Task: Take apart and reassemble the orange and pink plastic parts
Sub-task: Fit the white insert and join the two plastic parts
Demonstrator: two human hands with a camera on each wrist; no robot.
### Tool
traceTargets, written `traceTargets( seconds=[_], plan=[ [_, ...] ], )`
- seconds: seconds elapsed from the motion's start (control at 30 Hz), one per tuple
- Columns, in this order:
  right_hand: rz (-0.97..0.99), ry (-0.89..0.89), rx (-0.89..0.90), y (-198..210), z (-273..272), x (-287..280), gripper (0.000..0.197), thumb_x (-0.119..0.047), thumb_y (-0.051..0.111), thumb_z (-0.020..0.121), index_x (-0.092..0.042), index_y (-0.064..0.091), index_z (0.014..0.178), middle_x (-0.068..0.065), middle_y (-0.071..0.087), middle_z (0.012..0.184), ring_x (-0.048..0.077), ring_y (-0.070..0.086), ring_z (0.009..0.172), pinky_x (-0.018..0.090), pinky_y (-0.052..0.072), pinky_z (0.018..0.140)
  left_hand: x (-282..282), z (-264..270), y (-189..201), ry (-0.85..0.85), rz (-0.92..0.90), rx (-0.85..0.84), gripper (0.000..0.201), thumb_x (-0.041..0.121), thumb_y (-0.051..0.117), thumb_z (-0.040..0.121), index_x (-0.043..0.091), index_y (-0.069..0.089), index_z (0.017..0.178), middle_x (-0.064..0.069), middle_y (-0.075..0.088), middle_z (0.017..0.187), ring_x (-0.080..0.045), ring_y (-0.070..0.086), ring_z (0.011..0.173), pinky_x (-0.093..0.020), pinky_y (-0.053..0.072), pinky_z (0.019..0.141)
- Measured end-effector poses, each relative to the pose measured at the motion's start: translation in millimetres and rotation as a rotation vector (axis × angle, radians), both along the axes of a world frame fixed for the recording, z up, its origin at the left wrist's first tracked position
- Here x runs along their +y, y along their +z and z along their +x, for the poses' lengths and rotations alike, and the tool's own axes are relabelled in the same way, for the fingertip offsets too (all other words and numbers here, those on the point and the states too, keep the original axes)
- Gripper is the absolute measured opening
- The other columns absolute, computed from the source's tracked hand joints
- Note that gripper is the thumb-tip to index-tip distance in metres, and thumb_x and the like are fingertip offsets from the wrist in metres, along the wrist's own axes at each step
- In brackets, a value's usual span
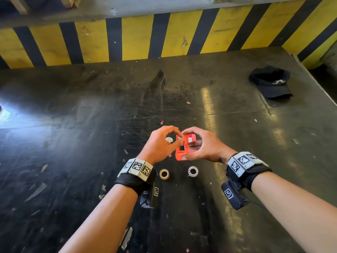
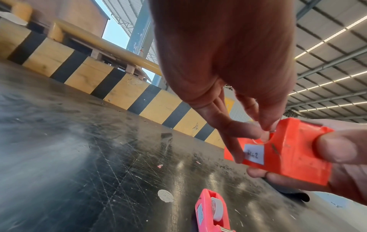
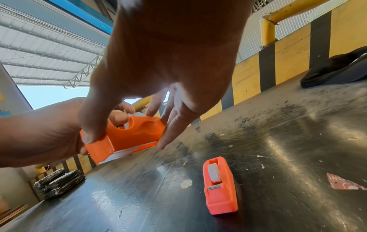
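My right hand (image 1: 184,146) holds the orange tape dispenser (image 1: 180,152) above the table, thumb on its near end and fingers round the far end. My left hand (image 1: 180,138) pinches a small whitish part (image 3: 137,114) at the slot in the top of the orange dispenser (image 2: 286,150); what that part is I cannot tell. The pink tape dispenser (image 3: 219,186) lies on the table beneath my hands, a white roll seated in it. In the head view only a corner of the pink dispenser (image 1: 191,138) shows behind the orange one.
Two loose tape rolls, a yellowish one (image 1: 164,174) and a clear one (image 1: 193,171), lie on the dark scratched table (image 1: 91,134) near my wrists. A black cap (image 1: 271,82) lies at the far right. A yellow-and-black striped wall (image 1: 138,37) closes the table's far side.
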State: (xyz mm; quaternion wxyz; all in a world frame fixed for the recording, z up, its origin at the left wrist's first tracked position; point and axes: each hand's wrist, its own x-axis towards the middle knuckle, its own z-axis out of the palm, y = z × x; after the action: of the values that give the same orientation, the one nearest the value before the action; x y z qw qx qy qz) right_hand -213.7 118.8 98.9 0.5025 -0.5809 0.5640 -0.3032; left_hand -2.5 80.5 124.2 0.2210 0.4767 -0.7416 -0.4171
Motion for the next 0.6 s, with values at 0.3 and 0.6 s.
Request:
traceTargets(
  seconds=[0.3, 0.6],
  plan=[
    [-0.004, -0.014, -0.01, 2.3, -3.7, 3.2, 0.09, -0.033, 0.102, 0.051, -0.038, 0.061, 0.131, -0.009, 0.066, 0.131, 0.018, 0.078, 0.107, 0.042, 0.063, 0.097, 0.5, 1.8, 10.2, -0.108, 0.137, -0.002, 0.008, 0.02, 0.077, 0.091, 0.019, 0.074, 0.098, 0.003, 0.048, 0.152, -0.023, 0.079, 0.084, -0.041, 0.067, 0.071],
    [0.071, 0.009, -0.048, -4.5, -9.0, 4.8, 0.101, -0.006, 0.102, 0.06, -0.024, 0.056, 0.148, -0.003, 0.065, 0.138, 0.017, 0.079, 0.105, 0.037, 0.062, 0.099, 5.2, 6.8, 15.0, -0.164, 0.227, -0.001, 0.007, 0.018, 0.078, 0.09, 0.021, 0.076, 0.096, 0.004, 0.041, 0.158, -0.021, 0.08, 0.089, -0.046, 0.064, 0.085]
  ],
)
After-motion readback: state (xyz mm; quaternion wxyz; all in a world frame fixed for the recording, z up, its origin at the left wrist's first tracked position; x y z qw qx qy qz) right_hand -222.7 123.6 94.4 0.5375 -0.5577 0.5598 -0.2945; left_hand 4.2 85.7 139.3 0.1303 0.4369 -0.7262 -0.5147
